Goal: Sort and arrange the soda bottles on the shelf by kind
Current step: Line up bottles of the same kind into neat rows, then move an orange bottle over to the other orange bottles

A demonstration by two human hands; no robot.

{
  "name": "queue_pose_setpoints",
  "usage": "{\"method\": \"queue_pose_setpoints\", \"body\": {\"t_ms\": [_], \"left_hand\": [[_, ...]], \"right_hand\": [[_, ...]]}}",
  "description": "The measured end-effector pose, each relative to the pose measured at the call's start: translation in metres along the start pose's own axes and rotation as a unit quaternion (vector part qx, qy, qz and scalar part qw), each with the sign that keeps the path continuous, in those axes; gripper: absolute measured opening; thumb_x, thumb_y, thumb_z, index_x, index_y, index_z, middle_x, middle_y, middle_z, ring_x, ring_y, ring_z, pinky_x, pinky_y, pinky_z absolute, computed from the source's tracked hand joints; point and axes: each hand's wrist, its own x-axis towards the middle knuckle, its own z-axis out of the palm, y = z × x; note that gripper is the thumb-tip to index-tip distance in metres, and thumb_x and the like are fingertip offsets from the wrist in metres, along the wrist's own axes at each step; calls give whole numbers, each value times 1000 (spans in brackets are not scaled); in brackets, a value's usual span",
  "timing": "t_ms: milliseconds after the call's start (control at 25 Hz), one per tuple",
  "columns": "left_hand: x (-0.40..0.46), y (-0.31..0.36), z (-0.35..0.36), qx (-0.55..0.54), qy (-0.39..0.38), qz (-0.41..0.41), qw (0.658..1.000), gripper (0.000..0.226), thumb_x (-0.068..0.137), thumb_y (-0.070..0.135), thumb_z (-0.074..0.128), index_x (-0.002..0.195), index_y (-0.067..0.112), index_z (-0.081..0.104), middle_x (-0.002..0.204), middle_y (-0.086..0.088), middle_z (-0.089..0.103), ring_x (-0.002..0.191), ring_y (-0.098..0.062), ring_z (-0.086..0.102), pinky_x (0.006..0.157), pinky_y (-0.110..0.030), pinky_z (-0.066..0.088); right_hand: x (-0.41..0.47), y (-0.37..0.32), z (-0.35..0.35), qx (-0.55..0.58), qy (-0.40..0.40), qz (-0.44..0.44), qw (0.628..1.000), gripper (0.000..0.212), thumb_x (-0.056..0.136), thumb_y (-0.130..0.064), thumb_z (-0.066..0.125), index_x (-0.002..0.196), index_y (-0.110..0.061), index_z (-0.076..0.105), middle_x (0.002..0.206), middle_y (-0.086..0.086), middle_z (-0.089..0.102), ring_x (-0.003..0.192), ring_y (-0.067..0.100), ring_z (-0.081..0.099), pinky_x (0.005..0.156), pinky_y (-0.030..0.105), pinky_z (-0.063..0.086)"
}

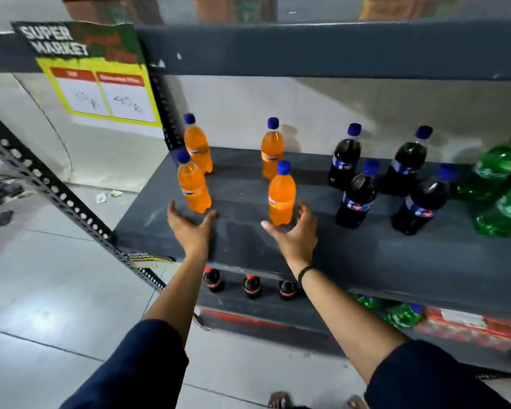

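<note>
- Four orange bottles (281, 193) are stood upright on the left part of the shelf (351, 249), two at the back and two nearer the front edge.
- Four dark cola bottles (356, 199) are grouped upright to the right of the orange bottles, again two behind and two in front.
- Green bottles (502, 169) are seen at the shelf's right end, partly cut off by the frame.
- Left hand (189, 225) is spread open, empty, just before the front-left orange bottle.
- Right hand (297, 236) is opened wide, empty, just beside the front-right orange bottle; whether it touches cannot be told.
- Red-capped bottles (252, 286) are stood on the level below the shelf.
- A price sign (101, 84) is hung above and left of the shelf.
</note>
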Motion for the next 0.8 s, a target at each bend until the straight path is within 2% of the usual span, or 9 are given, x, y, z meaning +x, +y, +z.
{"method": "queue_pose_setpoints", "body": {"t_ms": [40, 120, 200, 320, 560, 680, 800], "left_hand": [[10, 2, 0, -3, -9, -7, 1000, 96, 65, 11, 83, 142, 13, 26, 150, -10, 31, 138, -24, 31, 117, -41, 26], [26, 3, -1, -5, -27, -21, 999, 97, 64, 13, 84, 141, 19, 27, 148, -7, 37, 129, -20, 39, 113, -39, 32], [33, 1, -2, 3, -41, -28, 999, 87, 65, 16, 82, 137, 22, 34, 139, -8, 48, 114, -18, 49, 106, -40, 41], [37, -2, 3, 44, -25, -20, 998, 64, 68, 22, 79, 123, 20, 46, 123, -8, 62, 109, -28, 59, 101, -44, 45], [43, -9, 6, 86, -32, 14, 996, 54, 73, 27, 75, 120, 21, 48, 120, -10, 65, 109, -33, 60, 101, -46, 45], [41, -7, 6, 109, -34, 16, 993, 55, 75, 29, 73, 123, 20, 47, 123, -10, 64, 111, -34, 59, 102, -47, 45], [41, -6, 5, 111, -41, 15, 993, 57, 77, 28, 72, 126, 19, 45, 126, -11, 62, 114, -35, 57, 102, -46, 44]], "right_hand": [[1, -3, 6, -23, 16, 1, 1000, 89, 57, -45, 85, 129, -13, 42, 128, 10, 52, 119, 27, 49, 94, 48, 42], [2, -7, 17, -50, 43, 5, 998, 90, 56, -51, 83, 126, -13, 42, 127, 9, 52, 120, 28, 47, 93, 50, 39], [5, -10, 23, -56, 64, 17, 996, 86, 57, -53, 81, 122, -12, 43, 124, 10, 53, 118, 30, 49, 93, 50, 38], [13, -9, 24, -48, 71, 26, 996, 75, 63, -47, 81, 119, -10, 46, 121, 12, 56, 114, 32, 53, 96, 50, 36], [21, -2, 19, -40, 16, -5, 999, 50, 74, -33, 76, 113, -13, 53, 111, 7, 66, 105, 28, 60, 98, 44, 33], [26, -5, 12, -42, -26, 3, 999, 48, 76, -29, 75, 115, -13, 53, 111, 8, 67, 105, 29, 61, 103, 49, 38], [28, -6, 9, -55, -49, 5, 997, 52, 77, -29, 73, 120, -14, 50, 116, 8, 66, 110, 29, 59, 105, 48, 35]]}}
